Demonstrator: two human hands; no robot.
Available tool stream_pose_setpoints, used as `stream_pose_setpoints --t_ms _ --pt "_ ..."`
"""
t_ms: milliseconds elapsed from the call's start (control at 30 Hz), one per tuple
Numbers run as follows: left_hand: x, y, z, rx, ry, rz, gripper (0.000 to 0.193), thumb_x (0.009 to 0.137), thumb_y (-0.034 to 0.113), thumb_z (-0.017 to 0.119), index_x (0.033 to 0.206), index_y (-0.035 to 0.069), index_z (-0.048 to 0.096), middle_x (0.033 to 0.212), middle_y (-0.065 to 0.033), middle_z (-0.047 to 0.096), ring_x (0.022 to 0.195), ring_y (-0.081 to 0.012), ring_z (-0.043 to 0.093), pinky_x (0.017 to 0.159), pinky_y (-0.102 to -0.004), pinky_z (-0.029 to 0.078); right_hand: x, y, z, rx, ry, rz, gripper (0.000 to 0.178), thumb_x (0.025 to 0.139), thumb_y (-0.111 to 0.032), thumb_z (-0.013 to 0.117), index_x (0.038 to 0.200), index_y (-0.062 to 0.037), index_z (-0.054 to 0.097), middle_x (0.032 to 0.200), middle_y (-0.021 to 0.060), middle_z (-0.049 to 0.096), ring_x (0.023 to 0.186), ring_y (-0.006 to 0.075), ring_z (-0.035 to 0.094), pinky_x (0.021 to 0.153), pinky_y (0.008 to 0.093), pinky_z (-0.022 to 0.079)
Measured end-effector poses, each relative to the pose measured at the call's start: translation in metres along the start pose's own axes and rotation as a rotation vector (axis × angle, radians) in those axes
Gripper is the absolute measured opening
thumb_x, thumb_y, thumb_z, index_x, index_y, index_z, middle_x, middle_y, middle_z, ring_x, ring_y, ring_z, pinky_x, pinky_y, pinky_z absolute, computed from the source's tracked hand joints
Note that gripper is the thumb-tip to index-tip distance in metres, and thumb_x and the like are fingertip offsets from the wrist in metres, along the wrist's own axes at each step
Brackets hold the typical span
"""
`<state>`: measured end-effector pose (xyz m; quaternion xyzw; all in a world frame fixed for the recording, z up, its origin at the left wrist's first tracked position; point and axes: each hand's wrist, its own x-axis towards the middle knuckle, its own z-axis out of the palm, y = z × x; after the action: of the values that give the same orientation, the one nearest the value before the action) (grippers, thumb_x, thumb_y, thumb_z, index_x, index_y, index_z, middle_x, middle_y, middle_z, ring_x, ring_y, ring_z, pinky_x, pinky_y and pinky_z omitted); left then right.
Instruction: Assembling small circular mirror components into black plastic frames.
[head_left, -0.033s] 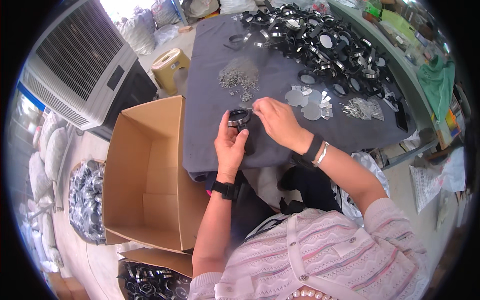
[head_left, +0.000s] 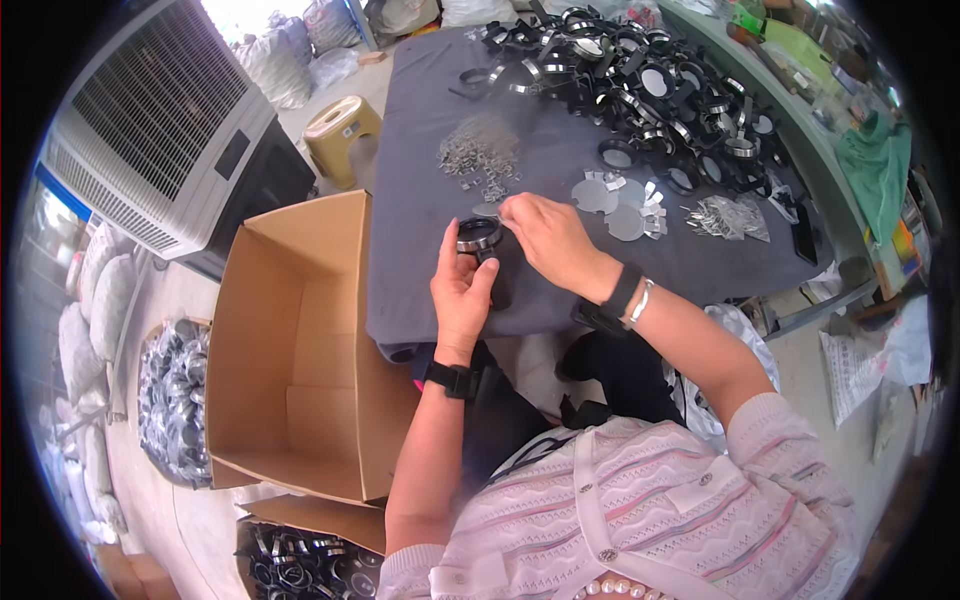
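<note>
The left hand (head_left: pixel 462 290) grips a round black metal-rimmed ring (head_left: pixel 479 236) upright so the pinching right hand (head_left: pixel 548 237) can reach its rim.

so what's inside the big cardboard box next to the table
The cardboard box stands open, and what shows is bare brown walls and floor with nothing in it. The corner nearest the table is hidden by the box's own wall and the left hand's forearm.

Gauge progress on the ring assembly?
Done: nothing shows inside the open cardboard box. In hand: left hand holds one black ring; right hand pinches at its rim. Left: a big pile of rings, round discs and small metal clips.
</note>
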<state>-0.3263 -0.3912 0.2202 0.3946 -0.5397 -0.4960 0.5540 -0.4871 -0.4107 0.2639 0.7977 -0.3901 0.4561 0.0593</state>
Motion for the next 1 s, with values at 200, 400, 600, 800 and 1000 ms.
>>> stream_pose_setpoints --t_ms 200,400,600,800,1000 --pt "0.002 -0.005 -0.003 0.055 0.006 0.012 0.070 0.080 0.000 0.063 0.142 0.004 0.031 0.077 -0.0004 0.057 0.062 -0.0042 0.050 0.054 -0.0191 0.044 0.008 0.005 0.024 -0.074 -0.261 -0.103 0.014 0.076 -0.005 0.057 0.084 -0.0028 0.046 0.076 0.0097 0.055 0.071 0.0273 0.061 0.058 0.0372 0.050" --pt "0.003 -0.009 -0.006 0.093 0.017 -0.007 0.063 0.079 0.000 0.064 0.137 0.001 0.039 0.080 -0.0011 0.058 0.067 -0.0053 0.052 0.062 -0.0201 0.045 0.010 0.002 0.022 -0.075 -0.262 -0.230 0.020 0.073 -0.007 0.059 0.090 -0.0019 0.049 0.077 0.0090 0.055 0.071 0.0253 0.062 0.059 0.0352 0.051" --pt "0.004 -0.009 -0.003 0.064 0.003 0.003 0.059 0.080 0.000 0.064 0.135 0.000 0.043 0.084 -0.0029 0.061 0.074 -0.0071 0.056 0.071 -0.0220 0.048 0.008 0.003 0.021 0.017 -0.269 -0.169 0.018 0.072 0.000 0.059 0.086 -0.0030 0.049 0.075 0.0099 0.056 0.070 0.0295 0.060 0.057 0.0383 0.049" --pt "0.002 -0.008 -0.003 0.032 0.006 0.000 0.057 0.080 0.001 0.064 0.133 -0.001 0.044 0.086 -0.0039 0.062 0.075 -0.0073 0.057 0.072 -0.0231 0.049 0.006 0.001 0.019 -0.025 -0.281 -0.071 0.017 0.073 0.000 0.059 0.087 -0.0037 0.049 0.076 0.0098 0.056 0.070 0.0294 0.060 0.058 0.0380 0.049" --pt "0.004 -0.014 -0.006 0.064 0.006 0.014 0.052 0.080 0.002 0.065 0.129 -0.001 0.049 0.076 -0.0006 0.058 0.067 -0.0053 0.051 0.064 -0.0206 0.046 0.005 0.003 0.021 0.001 -0.259 -0.244 0.017 0.072 -0.004 0.059 0.085 -0.0036 0.048 0.075 0.0083 0.055 0.071 0.0264 0.061 0.058 0.0363 0.050"
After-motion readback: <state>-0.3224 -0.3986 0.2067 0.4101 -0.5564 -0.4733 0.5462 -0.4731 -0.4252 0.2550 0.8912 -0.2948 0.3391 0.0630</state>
